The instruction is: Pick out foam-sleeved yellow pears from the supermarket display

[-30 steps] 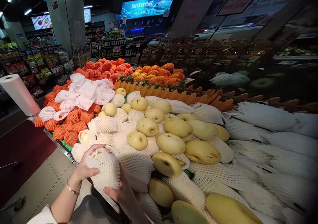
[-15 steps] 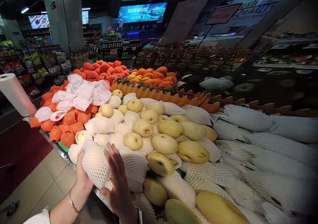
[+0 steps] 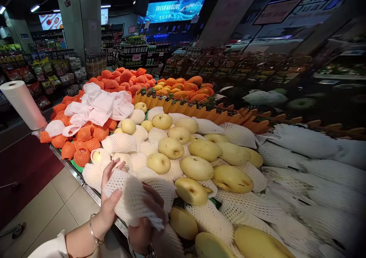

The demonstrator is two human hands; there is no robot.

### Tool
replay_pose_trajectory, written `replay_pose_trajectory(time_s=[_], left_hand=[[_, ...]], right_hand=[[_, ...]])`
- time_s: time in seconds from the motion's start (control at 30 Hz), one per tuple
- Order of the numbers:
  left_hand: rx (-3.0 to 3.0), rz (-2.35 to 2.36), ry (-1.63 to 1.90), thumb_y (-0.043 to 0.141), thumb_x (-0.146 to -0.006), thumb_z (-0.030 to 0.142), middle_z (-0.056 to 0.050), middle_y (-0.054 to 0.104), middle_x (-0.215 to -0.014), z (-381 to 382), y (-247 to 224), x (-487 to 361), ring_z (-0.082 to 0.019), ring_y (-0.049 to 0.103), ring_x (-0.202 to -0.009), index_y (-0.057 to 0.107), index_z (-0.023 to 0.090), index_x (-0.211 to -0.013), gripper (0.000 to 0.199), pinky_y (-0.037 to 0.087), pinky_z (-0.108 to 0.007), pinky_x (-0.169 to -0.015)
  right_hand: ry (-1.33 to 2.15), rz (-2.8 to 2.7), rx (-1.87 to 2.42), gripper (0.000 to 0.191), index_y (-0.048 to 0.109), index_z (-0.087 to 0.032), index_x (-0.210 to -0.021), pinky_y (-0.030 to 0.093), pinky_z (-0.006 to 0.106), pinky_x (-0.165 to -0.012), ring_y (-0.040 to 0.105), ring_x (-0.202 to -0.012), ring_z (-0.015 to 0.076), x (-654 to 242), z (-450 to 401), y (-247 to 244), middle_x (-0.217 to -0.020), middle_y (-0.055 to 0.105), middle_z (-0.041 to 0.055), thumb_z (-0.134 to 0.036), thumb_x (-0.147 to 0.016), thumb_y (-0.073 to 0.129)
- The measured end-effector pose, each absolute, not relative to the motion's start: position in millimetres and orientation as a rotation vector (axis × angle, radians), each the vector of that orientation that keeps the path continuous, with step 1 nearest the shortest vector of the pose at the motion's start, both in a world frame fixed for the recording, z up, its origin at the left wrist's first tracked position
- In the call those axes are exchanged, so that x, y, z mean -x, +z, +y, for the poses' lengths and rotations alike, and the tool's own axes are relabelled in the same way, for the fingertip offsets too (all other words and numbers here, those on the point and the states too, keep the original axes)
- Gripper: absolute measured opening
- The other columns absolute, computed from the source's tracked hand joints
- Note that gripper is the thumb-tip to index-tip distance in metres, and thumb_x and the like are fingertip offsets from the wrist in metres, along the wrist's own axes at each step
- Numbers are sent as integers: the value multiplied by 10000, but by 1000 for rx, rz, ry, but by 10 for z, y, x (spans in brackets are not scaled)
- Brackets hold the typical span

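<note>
Both of your hands shifted around the white foam net sleeve, which now lay flatter and more spread out than half a second earlier.

Your left hand pressed against the sleeve's left side with fingers spread and open, while your right hand curled closed on it from below, at the near left edge of the desk of pears. Whether a pear sat inside the sleeve was hidden by the netting and your fingers, so how far the wrapping had got was hard to judge. Several bare pears lay unwrapped just to the right, which suggested plenty was left. Your right wrist was cut off by the frame edge, and the far right stock was blurred.
</note>
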State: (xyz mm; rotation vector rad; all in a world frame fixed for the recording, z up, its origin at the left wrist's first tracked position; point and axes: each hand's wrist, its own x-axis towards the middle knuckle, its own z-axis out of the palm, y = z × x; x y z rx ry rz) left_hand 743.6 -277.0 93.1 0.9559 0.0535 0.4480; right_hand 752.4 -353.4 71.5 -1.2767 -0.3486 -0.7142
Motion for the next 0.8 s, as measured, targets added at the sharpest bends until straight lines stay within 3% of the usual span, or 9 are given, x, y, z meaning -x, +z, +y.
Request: replay_pose_trajectory(time_s=[0.1, 0.2, 0.3, 0.37, 0.43, 0.5, 0.57, 0.7, 0.8], left_hand=[[-971, 15, 426, 740, -704, 474, -89, 675, -1160, -2697, 1023, -7472, -287, 596, -1163, 685, 204, -925, 353, 453, -434, -1039], [-822, 57, 395, 751, -719, 442, -21, 666, -859, -2689, 1101, -7453, -219, 640, -997, 598, 181, -659, 308, 505, -359, -932], [-806, 197, 385, 757, -740, 446, 9, 634, -800, -2699, 1140, -7431, -178, 638, -943, 614, 203, -795, 287, 501, -330, -926], [-877, 267, 410, 745, -754, 481, 2, 642, -819, -2706, 1140, -7438, -163, 632, -916, 640, 204, -916, 337, 490, -311, -932], [-930, 274, 459, 717, -770, 517, -9, 636, -794, -2714, 1122, -7462, -151, 617, -881, 658, 175, -804, 349, 484, -275, -906], [-953, 254, 493, 691, -787, 536, -10, 613, -741, -2725, 1097, -7490, -139, 601, -846, 612, 160, -619, 418, 481, -239, -864], [-961, 235, 520, 674, -801, 538, -2, 600, -713, -2737, 1071, -7509, -132, 595, -831, 591, 163, -577, 444, 477, -224, -849], [-1016, 267, 496, 687, -789, 519, -11, 668, -809, -2743, 1036, -7516, -144, 623, -836, 703, 187, -883, 345, 482, -245, -820], [-1123, 270, 457, 694, -766, 501, -63, 721, -994, -2721, 1036, -7518, -201, 642, -996, 724, 181, -1013, 406, 475, -305, -930]], right_hand=[[-708, -292, 1197, 280, 601, -308, -974, 482, 410, -929, 527, -1094, 203, -7474, -3447, 824, -1138, 573, -13, -515, -921, 420], [-585, -241, 1153, 234, 631, -278, -846, 501, 442, -939, 571, -1110, 231, -7432, -3433, 841, -1101, 623, -14, -461, -892, 494], [-432, -92, 1057, 195, 632, -264, -837, 511, 416, -958, 596, -1136, 222, -7426, -3417, 804, -1084, 662, -19, -411, -874, 509], [-329, 36, 972, 218, 648, -299, -964, 509, 338, -968, 581, -1179, 179, -7449, -3395, 773, -1157, 659, -29, -433, -864, 508], [-223, 122, 896, 325, 658, -332, -1072, 502, 299, -979, 537, -1251, 166, -7487, -3382, 753, -1260, 626, -27, -504, -822, 543], [-109, 152, 850, 429, 702, -329, -1040, 501, 337, -998, 487, -1314, 206, -7528, -3392, 758, -1340, 581, -6, -626, -753, 584], [-9, 175, 836, 485, 745, -306, -943, 487, 398, -1024, 492, -1309, 254, -7565, -3421, 792, -1344, 579, 23, -699, -682, 630], [48, 263, 850, 471, 764, -263, -903, 493, 424, -1013, 598, -1156, 266, -7601, -3482, 894, -1166, 678, 63, -634, -619, 713], [6, 315, 853, 453, 757, -241, -905, 540, 388, -920, 631, -1063, 253, -7597, -3494, 931, -1077, 702, 53, -572, -604, 683]])
